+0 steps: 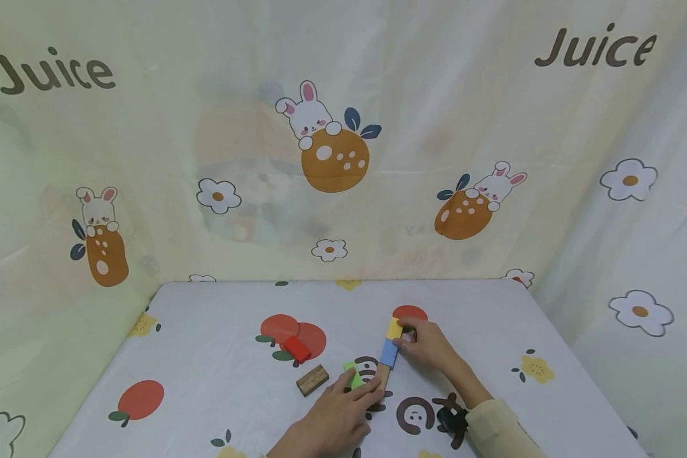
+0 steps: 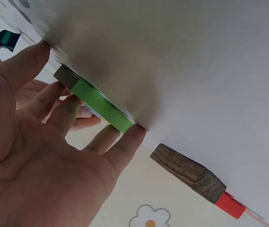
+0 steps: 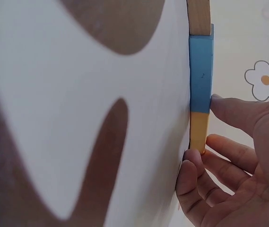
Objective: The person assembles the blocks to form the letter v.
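Note:
A yellow block [image 1: 394, 328], a blue block [image 1: 388, 353] and a light wooden block [image 1: 383, 374] lie end to end in a line on the table. My right hand [image 1: 432, 348] holds the yellow block at its far end, its fingertips round that end and the thumb against the blue block's side, as the right wrist view shows. With fingers extended, my left hand [image 1: 339, 412] rests by the line's near end, fingertips at the wooden block and at a green block [image 2: 99, 104] beside it. Part of the green block is covered by those fingers in the head view.
Left of the green block lies a dark brown wooden block [image 1: 312, 380], and a red block [image 1: 297, 349] sits farther back on a printed fruit. The table wears a white patterned cloth [image 1: 206, 356]. Printed curtains [image 1: 423, 114] stand behind and at both sides.

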The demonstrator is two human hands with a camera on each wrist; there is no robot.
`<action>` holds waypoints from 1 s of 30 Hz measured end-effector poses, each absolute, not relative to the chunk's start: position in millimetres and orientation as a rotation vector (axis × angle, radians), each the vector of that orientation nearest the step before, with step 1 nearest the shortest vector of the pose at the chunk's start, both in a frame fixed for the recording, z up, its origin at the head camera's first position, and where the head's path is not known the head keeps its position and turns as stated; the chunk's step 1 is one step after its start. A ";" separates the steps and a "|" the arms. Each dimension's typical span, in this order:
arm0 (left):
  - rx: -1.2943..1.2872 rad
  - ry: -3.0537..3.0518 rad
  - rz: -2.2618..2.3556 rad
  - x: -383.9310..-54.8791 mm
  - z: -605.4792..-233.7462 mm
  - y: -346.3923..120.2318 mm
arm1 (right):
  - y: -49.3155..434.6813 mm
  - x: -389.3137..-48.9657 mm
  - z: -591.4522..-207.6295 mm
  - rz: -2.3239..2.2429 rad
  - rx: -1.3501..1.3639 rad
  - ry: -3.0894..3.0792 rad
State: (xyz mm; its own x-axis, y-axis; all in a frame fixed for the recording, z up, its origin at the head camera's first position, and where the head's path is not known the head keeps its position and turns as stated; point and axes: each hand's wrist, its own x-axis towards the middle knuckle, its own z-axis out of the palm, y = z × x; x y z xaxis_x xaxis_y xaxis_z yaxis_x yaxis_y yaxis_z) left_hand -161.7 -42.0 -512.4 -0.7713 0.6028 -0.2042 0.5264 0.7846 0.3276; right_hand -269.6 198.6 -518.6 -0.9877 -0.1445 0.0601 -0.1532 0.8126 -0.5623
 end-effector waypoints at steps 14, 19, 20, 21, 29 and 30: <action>0.867 2.685 0.368 -161.5 -515.9 -41.9 | 198.5 -262.8 -520.7 0.805 0.342 -2.994; 0.871 2.688 0.364 -161.4 -516.2 -42.5 | 195.2 -251.6 -516.0 0.782 0.372 -3.008; 0.873 2.687 0.367 -161.4 -516.4 -42.6 | 194.5 -249.5 -515.1 0.776 0.369 -3.016; 0.874 2.687 0.369 -161.4 -516.5 -42.8 | 193.8 -247.5 -514.2 0.757 0.376 -3.024; 0.895 2.699 0.364 -161.3 -516.0 -43.9 | 188.9 -237.5 -511.6 0.555 0.533 -3.061; 0.895 2.700 0.362 -161.2 -515.9 -43.8 | 188.2 -236.0 -510.7 0.536 0.547 -3.062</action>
